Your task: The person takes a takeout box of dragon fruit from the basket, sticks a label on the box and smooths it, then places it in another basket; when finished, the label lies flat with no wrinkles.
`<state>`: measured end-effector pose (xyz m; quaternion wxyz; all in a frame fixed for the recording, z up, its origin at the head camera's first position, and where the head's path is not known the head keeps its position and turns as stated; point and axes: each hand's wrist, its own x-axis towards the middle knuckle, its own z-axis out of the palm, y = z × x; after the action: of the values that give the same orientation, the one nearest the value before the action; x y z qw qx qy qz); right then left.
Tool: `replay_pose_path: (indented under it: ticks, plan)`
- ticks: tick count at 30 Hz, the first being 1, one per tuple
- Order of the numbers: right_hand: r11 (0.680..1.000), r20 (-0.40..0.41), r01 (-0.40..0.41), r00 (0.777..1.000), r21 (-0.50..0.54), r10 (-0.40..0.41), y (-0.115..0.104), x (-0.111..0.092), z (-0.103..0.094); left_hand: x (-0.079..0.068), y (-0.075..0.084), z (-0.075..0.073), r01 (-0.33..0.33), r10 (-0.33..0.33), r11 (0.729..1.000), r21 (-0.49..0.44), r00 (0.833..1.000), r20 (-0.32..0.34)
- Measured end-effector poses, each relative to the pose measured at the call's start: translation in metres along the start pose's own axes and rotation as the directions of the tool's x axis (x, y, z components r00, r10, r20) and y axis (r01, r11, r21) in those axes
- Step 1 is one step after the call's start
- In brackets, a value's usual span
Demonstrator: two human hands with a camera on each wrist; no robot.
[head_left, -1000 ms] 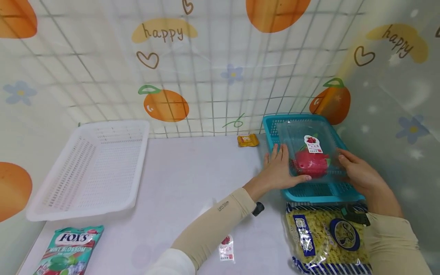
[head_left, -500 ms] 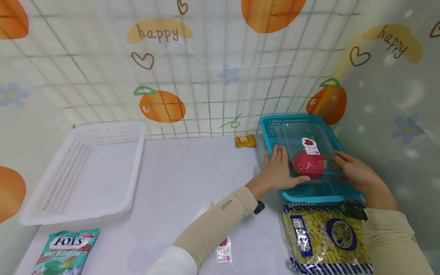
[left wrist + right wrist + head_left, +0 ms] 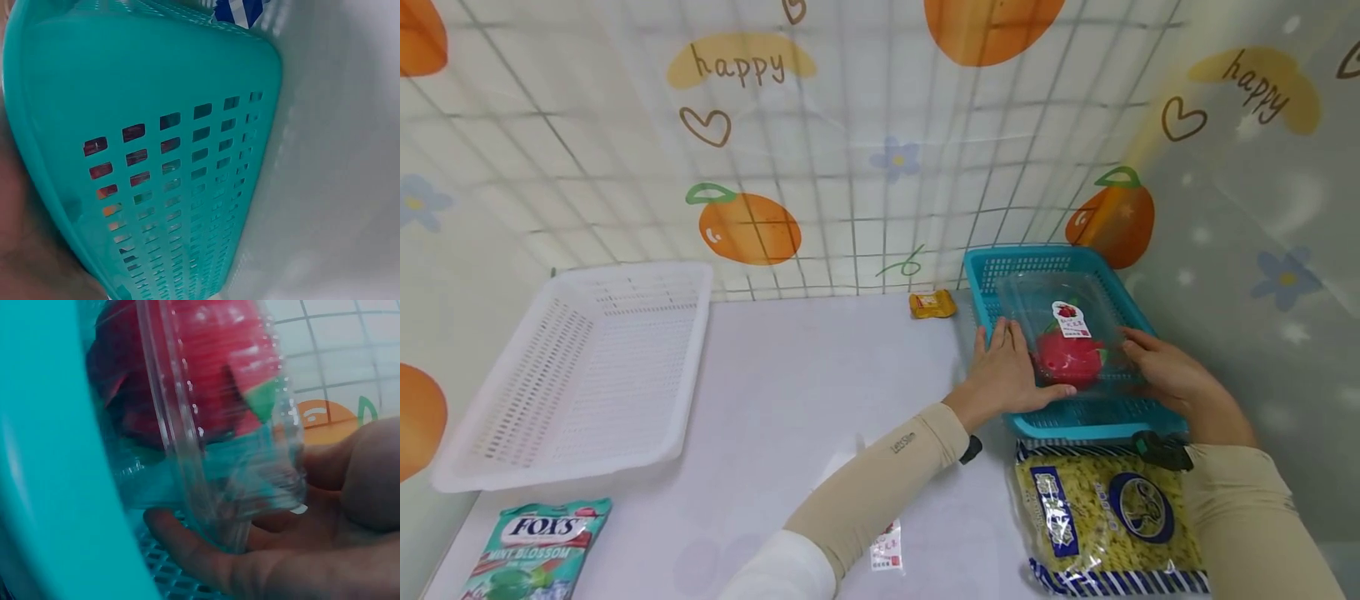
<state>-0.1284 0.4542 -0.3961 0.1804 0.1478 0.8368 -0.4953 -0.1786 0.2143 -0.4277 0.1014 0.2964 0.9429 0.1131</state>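
Note:
In the head view, a clear plastic box (image 3: 1026,293) with a white label holds a red dragon fruit (image 3: 1070,358) with green tips. It sits tilted within the turquoise basket (image 3: 1097,432). My right hand (image 3: 1176,371) pinches the box's right end; in the right wrist view its fingers (image 3: 194,550) reach under the box's edge, thumb above. My left hand (image 3: 1003,375) lies over the basket's left rim, fingers straight and thumb spread toward the box. How firmly it touches the box cannot be seen. The left wrist view mostly shows the basket's outer wall (image 3: 144,75).
A bag of yellow pasta-like pieces (image 3: 1112,517) lies just in front of the turquoise basket. A small gold-wrapped snack (image 3: 932,304) is left of it. At the left stand a white basket (image 3: 625,375) and a FOX'S candy bag (image 3: 538,546). A loose label (image 3: 886,550) lies near my left sleeve.
The box has come slightly nearer and lower in the turquoise basket, with my right hand still holding its end. My left hand stays at the rim. The whole head view has shifted slightly.

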Motion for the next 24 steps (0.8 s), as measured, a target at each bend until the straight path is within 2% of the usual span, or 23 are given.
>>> replay_pose_path:
  ticks: [7, 13, 24]
  plan:
    - [1.0, 0.052, -0.004, 0.999, 0.002, 0.004, 0.005, 0.007, -0.002, -0.001, 0.006, -0.002, 0.044, -0.047, 0.996, 0.08, 0.998, 0.034]
    - [1.0, 0.046, -0.018, 0.999, 0.002, 0.018, 0.007, 0.01, -0.002, 0.0, 0.011, -0.003, 0.074, -0.084, 0.985, 0.159, 0.995, 0.06]
    - [0.999, 0.041, -0.053, 0.998, -0.011, 0.054, 0.009, 0.016, -0.002, 0.004, 0.019, -0.004, 0.102, -0.151, 0.943, 0.317, 0.979, 0.134]
